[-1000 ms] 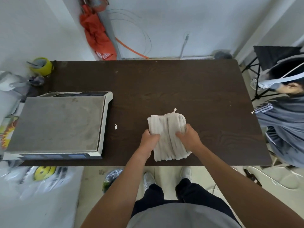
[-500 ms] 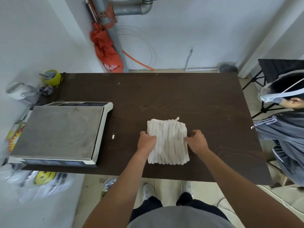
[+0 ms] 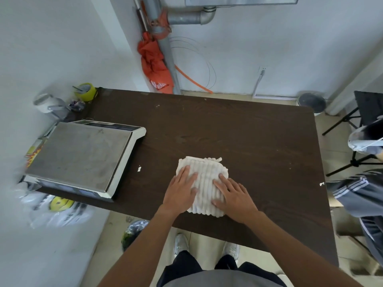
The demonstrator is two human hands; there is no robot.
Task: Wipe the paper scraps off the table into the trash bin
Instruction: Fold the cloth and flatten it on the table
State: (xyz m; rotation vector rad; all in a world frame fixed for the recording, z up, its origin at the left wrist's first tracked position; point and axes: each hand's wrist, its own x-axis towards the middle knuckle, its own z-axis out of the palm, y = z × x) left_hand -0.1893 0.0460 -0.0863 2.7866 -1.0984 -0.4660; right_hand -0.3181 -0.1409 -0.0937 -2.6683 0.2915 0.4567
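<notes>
As nothing looks swept yet, you're at the start. Table (image 3: 259,131): scale (image 3: 83,154) at left edge; cloth (image 3: 207,177) by near edge, middle. Left hand (image 3: 180,192) and right hand (image 3: 235,196) lie flat on it, fingers straight, gripping nothing. Scrap (image 3: 139,168) between scale and cloth; second scrap (image 3: 321,184) at right edge. Next, likely: press down, sweep cloth toward the scrap.

Weighing scale (image 3: 80,156) at left, orange umbrella (image 3: 153,63) beside grey pipe (image 3: 167,59), yellow tape roll (image 3: 86,92)
</notes>
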